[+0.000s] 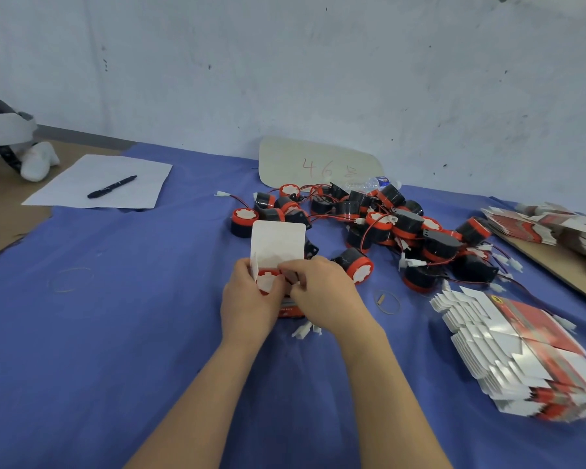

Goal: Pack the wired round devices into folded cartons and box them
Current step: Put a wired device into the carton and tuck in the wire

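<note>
"So, how were the hands placed?"

"Close together over the blue cloth, both forearms reaching forward from the bottom edge. The left hand was curled round the side of a small carton. The right hand sat just beside it, fingertips pinching a side flap at the carton's open mouth."

"And the round device?"

"One round device sat in that mouth, red rim and white face showing, between the two hands. The carton's white lid flap stood upright behind the fingers."

"What couldn't you make out?"

"Most of the carton's body. The hands covered it, and only a red printed strip showed between them. The device's wire was hidden. White plugs poked out beneath the right hand, but I couldn't tell whether they belonged to it. The pile of devices lay beyond, partly behind the lid flap. The stack of flat cartons on the right was blurred at its near end."
</note>
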{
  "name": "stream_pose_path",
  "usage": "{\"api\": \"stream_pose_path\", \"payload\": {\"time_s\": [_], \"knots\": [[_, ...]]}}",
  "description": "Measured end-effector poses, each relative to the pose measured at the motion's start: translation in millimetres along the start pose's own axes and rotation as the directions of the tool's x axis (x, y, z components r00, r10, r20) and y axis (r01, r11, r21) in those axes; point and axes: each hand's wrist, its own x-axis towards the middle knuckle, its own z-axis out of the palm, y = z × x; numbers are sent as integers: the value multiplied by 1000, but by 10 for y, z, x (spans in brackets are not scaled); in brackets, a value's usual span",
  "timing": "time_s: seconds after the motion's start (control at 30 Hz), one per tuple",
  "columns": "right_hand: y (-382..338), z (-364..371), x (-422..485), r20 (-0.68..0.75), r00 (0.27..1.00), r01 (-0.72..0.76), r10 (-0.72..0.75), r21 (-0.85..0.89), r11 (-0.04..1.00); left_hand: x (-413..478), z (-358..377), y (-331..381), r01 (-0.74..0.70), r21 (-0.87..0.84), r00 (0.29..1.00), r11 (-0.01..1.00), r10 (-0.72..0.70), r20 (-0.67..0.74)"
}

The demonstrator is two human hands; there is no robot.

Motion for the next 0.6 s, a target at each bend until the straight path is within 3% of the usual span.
{"api": "stream_pose_path", "payload": {"time_s": [0.6], "knots": [[-23,92,44,-134,985,-107,108,14,994,24,8,-45,-40,6,999,999,41,-20]]}}
